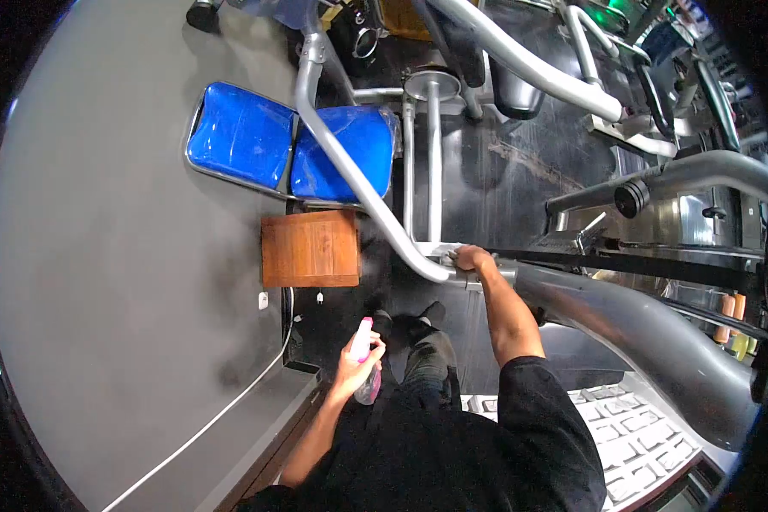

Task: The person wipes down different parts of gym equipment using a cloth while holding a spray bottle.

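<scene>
A pink and white spray bottle point(361, 340) with a clear lower part is held in my left hand point(358, 363), whose fingers wrap round its neck. My right hand point(471, 258) is at the lower end of a curved silver tube point(350, 171), where it meets a thick grey machine frame point(623, 320). Its fingers are bent over a small greyish thing, perhaps a cloth, pressed to the metal; it is too small to name surely.
A blue folding chair point(241, 136) and a brown wooden stool point(311, 249) stand against the grey wall point(128, 222). A white cable point(205, 431) runs along the wall. More gym machines fill the right side, and a white brick-patterned surface point(640, 435) lies at lower right.
</scene>
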`<control>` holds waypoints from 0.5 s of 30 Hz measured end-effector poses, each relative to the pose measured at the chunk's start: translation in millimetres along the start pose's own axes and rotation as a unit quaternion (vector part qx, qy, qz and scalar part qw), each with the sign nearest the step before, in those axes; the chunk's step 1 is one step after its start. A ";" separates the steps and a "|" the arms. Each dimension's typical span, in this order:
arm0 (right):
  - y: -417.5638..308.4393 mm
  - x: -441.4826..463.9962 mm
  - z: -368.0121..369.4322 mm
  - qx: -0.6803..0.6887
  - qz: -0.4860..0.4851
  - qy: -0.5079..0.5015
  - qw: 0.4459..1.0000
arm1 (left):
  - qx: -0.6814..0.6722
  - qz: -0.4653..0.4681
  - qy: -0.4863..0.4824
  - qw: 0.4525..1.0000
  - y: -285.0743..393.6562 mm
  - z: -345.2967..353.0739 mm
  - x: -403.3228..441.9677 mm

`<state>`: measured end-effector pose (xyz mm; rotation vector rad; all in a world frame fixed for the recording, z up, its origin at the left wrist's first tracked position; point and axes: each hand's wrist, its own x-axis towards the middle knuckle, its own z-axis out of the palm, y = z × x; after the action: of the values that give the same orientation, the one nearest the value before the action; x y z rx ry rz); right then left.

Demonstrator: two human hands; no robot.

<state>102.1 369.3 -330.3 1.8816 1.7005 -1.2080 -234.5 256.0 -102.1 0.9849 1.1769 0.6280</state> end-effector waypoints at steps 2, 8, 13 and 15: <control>-21.3 -12.9 -11.6 0.045 0.028 0.033 0.998 | 0.007 -0.009 0.010 1.000 -5.0 -7.8 1.1; -50.4 -15.5 -6.2 0.168 0.038 0.138 0.975 | -0.002 -0.020 0.010 1.000 -6.4 -7.7 7.4; -45.4 -23.3 -27.7 0.205 -0.024 0.191 0.960 | 0.008 -0.004 -0.015 1.000 -3.1 -8.1 13.2; -50.2 -40.8 -42.5 0.107 0.058 0.059 0.991 | 0.009 -0.008 -0.021 1.000 -5.3 -10.9 11.7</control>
<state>73.8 385.4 -260.1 2.1847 1.5458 -1.3015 -241.8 266.6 -113.0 0.9986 1.1535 0.5831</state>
